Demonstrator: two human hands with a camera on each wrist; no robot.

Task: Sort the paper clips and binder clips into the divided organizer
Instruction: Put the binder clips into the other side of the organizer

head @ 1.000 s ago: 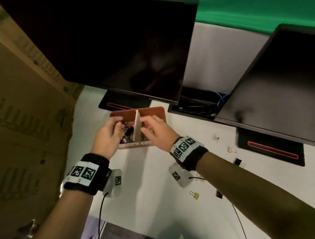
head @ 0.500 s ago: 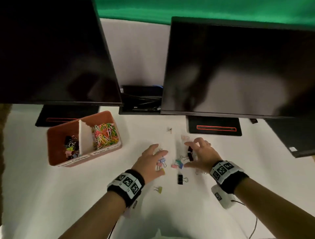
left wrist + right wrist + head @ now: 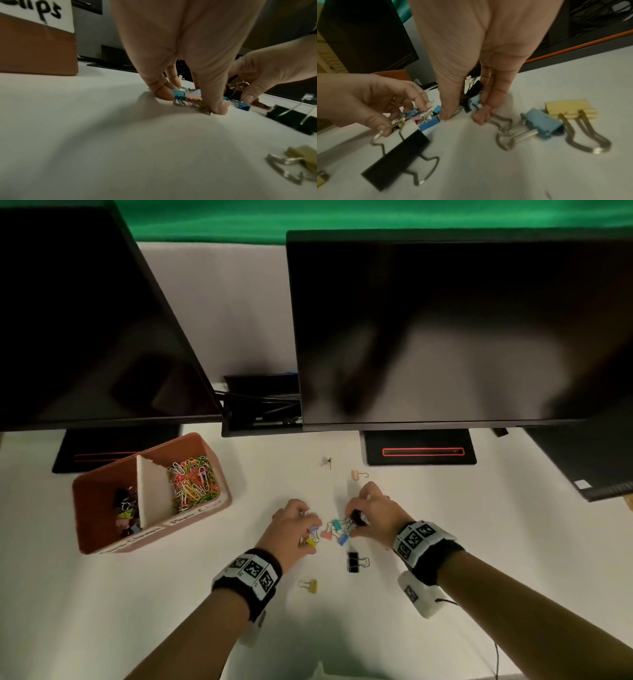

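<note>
Binder clips, small folding metal ones in teal, pink, blue, yellow and black, lie bunched near the middle of the white desk surface, with the terracotta divided organizer well apart toward the left edge; its left compartment holds binder clips and its right one a heap of coloured wire paper clips. The left hand has its fingers curled down onto the surface, pinching several small clips together between thumb and fingertips. The right hand is likewise curled, thumb and fingers closing on a small black binder clip with a pale blue one pressed beside it. A large black binder clip and a yellow binder clip rest nearer the front edge, ungathered, and a peach binder clip sits farther back by the black monitor base. The likely trouble is overloading: each pinch carries several slippery clips with loose wire handles, so one could slide out on the way across to the organizer, or spill into the paper clip compartment if released over the white divider. The stragglers front and back could also be overlooked.
</note>
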